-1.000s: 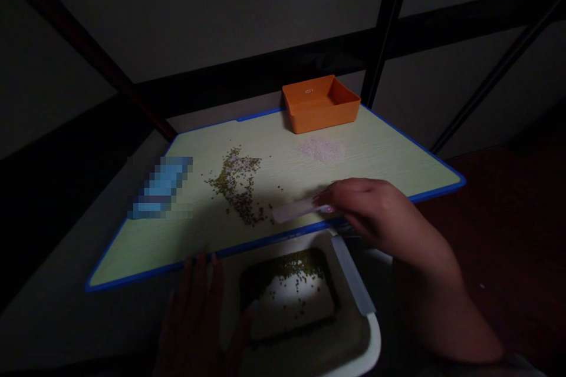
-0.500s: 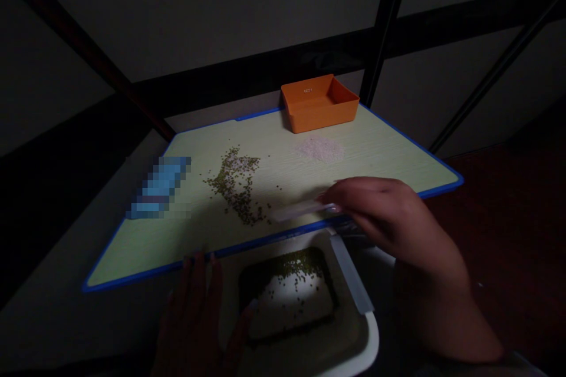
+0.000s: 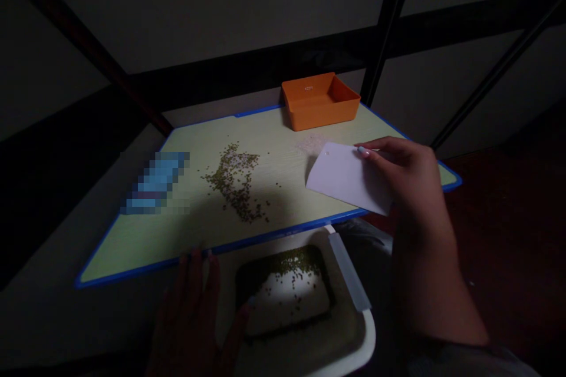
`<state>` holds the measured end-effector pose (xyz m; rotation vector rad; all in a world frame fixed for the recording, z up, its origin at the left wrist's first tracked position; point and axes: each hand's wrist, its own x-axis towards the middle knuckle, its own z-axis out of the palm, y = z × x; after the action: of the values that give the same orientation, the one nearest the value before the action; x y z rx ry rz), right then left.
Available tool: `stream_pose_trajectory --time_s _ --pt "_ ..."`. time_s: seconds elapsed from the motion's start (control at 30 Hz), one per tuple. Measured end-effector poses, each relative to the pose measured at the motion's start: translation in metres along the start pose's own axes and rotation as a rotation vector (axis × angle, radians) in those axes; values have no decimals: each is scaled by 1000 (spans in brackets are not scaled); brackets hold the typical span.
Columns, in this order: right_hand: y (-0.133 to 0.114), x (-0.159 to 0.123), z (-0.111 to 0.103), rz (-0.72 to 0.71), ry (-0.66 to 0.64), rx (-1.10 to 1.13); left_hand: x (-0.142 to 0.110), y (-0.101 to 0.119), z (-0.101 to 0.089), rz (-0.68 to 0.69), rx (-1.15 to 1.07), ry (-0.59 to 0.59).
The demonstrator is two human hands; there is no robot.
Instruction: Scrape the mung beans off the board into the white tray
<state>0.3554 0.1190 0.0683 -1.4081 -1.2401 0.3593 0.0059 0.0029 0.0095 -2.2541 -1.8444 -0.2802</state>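
My right hand (image 3: 398,174) pinches a flat white plastic scraper (image 3: 345,174), with a small hole near one corner, by its upper right side. The scraper is tilted above the right half of the table, in front of a pile of pale, rice-like grains (image 3: 312,142) and partly hiding it. Small green mung beans (image 3: 239,174) lie spread left of the middle, with some pale grains among them. My dim left hand (image 3: 194,306) holds the left side of a white plastic container (image 3: 369,336) below the table edge, thumb reaching inside. More green beans (image 3: 296,259) lie in that container.
An orange open bin (image 3: 325,115) stands at the back of the pale table (image 3: 137,247), which has a blue rim. A blurred-out blue object (image 3: 154,185) lies at the left edge. Dark-framed panels (image 3: 247,23) rise behind the table.
My right hand has moved up and to the right, lifting the scraper from beside the beans and turning its broad face toward me. My left hand and the container have hardly moved.
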Motion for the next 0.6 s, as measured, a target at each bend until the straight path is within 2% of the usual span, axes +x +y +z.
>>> stream_pose_trajectory --time_s 0.17,0.37,0.6 --pt "5 -1 8 -26 -75 43 -1 0 0 26 3 21" --pt "-3 -5 23 -26 -155 100 0 1 0 28 -2 10" --pt "-7 -6 30 -50 -237 140 1 3 0 18 -11 20"
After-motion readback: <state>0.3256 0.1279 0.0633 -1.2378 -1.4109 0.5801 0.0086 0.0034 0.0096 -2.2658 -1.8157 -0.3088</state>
